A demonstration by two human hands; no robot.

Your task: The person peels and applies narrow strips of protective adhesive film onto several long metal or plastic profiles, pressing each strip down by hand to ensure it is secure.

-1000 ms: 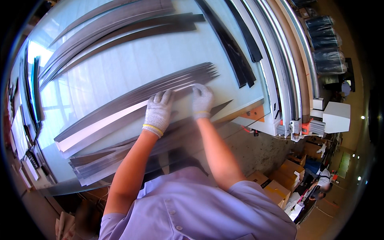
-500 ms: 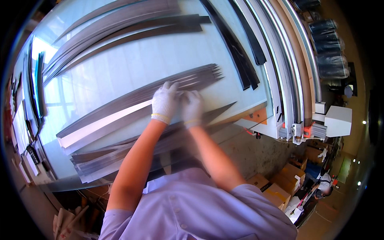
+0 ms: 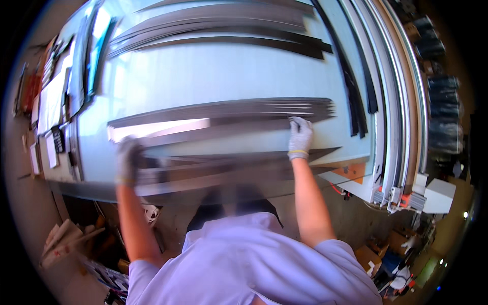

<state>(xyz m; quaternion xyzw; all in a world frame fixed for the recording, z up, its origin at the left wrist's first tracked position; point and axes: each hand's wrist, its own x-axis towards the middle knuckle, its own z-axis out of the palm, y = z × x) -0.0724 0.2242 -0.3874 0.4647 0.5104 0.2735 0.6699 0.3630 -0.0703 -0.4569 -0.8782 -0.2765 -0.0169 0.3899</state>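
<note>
On the glass-like table lies a fanned stack of long dark grey strips (image 3: 264, 108), its right tips spread apart. A pale strip (image 3: 168, 129) shows at the left part of this stack. My right hand (image 3: 301, 136), in a white knit glove, is closed with its fingertips pinched at the near edge of the stack, on a dark grey strip. My left hand (image 3: 129, 161), gloved too, is over the left end of the near strips, smeared by motion, so its fingers cannot be made out. Nearer me lie more loose dark strips (image 3: 244, 161), partly blurred.
More dark strips (image 3: 223, 23) lie along the far side of the table (image 3: 218, 73). Black strips (image 3: 351, 96) run along the right, beside metal rails (image 3: 401, 91). A white box-shaped unit (image 3: 439, 195) sits at the rails' near end. Wrapped dark rolls (image 3: 445, 112) stand beyond.
My hands were close together at the middle of the stack; now they are far apart, the left near the stack's left end, the right toward its right end. The whole view has turned.
</note>
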